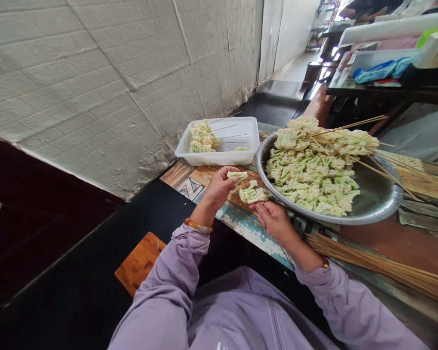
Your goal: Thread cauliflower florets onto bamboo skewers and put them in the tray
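My left hand [219, 187] is closed in a pinch on a small cauliflower floret [241, 175] above the table edge. Just to the right, my right hand [275, 221] is closed at the base of a skewer with cauliflower [253, 193] at its tip; most of the thin stick is hidden by the hand, and a bit shows below the wrist. The two pieces are close but apart. Beside my right hand stands a metal basin [381, 206] of loose cauliflower florets [314, 182], with finished cauliflower skewers [299, 131] lying across its far rim.
A white plastic tub [237, 158] behind my left hand holds several cauliflower skewers [202, 136]. A bundle of bare bamboo skewers [383, 267] lies at the right. An orange-brown wooden stool [140, 262] is below left. The brick-patterned wall [131, 73] borders the left; another person sits far back.
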